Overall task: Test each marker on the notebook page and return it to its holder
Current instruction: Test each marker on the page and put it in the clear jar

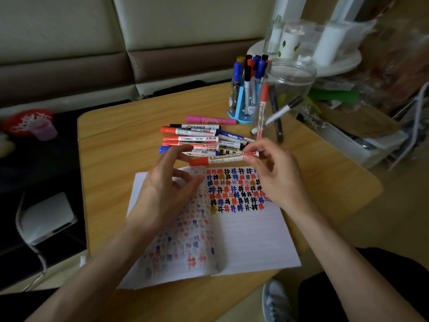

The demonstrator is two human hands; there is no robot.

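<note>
My right hand [276,173] pinches the tail end of a red-capped whiteboard marker [220,159], held level above the top of the open notebook [250,238]. The cap points left, toward my left hand [169,182], which hovers with fingers spread, close to the cap but apart from it. The right page carries rows of red, blue, black and yellow hash marks [234,189]. A loose pile of markers [199,138] lies just behind the notebook. A blue pen holder [241,105] full of markers stands at the back, beside a clear plastic jar [290,82] with several markers leaning in it.
A pink highlighter [209,119] lies between the pile and the blue holder. The wooden table [111,145] ends close to the left; a sofa sits behind it. Plastic bags and a white tray [362,140] crowd the right side. A red basket [27,123] sits far left.
</note>
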